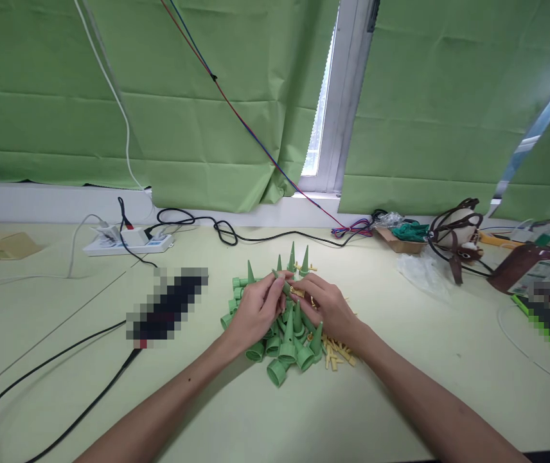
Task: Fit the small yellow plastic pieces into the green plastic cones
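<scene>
head view: left hand grips a green cone, right hand barely pinches a yellow piece that could slip into my pile.

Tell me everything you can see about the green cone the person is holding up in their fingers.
The green cone is a small, matte, plastic-looking spike tapering to a point. It is held tilted just above a pile of the same cones on the pale table. The left hand pinches it in its fingertips; the right hand meets it from the other side, where a small yellow piece shows. Its wide end is hidden by fingers.
</scene>
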`<state>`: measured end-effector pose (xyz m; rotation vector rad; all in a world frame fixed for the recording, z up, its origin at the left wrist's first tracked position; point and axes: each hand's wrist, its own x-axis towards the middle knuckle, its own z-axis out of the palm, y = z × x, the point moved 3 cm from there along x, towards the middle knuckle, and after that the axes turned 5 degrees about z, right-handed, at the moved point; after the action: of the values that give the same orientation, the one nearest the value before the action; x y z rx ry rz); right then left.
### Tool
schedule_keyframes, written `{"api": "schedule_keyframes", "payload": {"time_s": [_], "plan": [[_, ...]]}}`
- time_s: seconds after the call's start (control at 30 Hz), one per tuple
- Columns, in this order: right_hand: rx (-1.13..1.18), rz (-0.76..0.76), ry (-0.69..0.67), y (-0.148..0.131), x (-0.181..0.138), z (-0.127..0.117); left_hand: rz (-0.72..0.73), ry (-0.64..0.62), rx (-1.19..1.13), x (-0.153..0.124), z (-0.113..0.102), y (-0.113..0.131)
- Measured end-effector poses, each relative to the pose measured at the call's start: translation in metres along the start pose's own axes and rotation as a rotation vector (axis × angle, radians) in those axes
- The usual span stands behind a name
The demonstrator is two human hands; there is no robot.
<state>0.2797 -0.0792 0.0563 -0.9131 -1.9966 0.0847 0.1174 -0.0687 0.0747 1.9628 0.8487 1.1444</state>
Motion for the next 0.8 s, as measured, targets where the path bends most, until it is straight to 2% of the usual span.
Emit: {"api": "schedule_keyframes", "payload": {"time_s": [0.23, 0.8], "plan": [[-0.066, -0.113, 0.013, -0.0032, -0.0005, -0.0006, -0.053, 0.000, -0.160, 0.0017, 0.0020, -0.0044], [-0.074, -0.188, 0.017, -0.0095, -0.0028, 0.0015, -0.104, -0.003, -0.260, 0.0013, 0.0042, -0.0087]]}}
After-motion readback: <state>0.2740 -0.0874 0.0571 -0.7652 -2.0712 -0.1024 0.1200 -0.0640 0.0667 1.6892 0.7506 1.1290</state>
